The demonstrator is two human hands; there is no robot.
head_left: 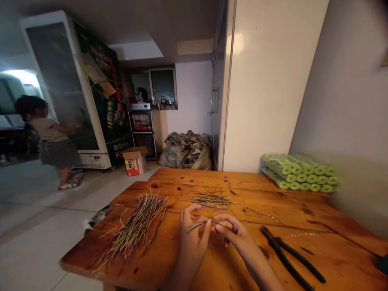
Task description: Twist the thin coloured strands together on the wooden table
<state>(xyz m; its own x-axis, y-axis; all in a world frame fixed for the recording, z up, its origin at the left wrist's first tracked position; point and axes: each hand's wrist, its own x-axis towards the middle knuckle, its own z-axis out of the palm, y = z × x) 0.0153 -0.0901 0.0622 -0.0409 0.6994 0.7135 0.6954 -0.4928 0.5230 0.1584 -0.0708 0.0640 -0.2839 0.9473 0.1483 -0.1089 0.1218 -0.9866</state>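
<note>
Just above the wooden table (169, 258), my left hand (194, 230) pinches a few thin wires (198, 224) between thumb and fingers. My right hand (232, 232) closes its fingertips on the other end of the same wires, close beside the left. To the left lies a large loose bundle of multicoloured wires (139, 224). Behind my hands sits a smaller pile of wires (212, 200). Pliers with dark handles (287, 254) rest right of my right hand, jaws pointing away from me.
A thin dark beaded-looking strand (273, 219) and a row of small pale pieces (306, 234) lie on the right. Stacked green-wrapped rolls (300, 173) stand at the back right. Beyond the table are full sacks (188, 151), a cardboard box (135, 161), a tall fridge (100, 101) and a person (54, 137).
</note>
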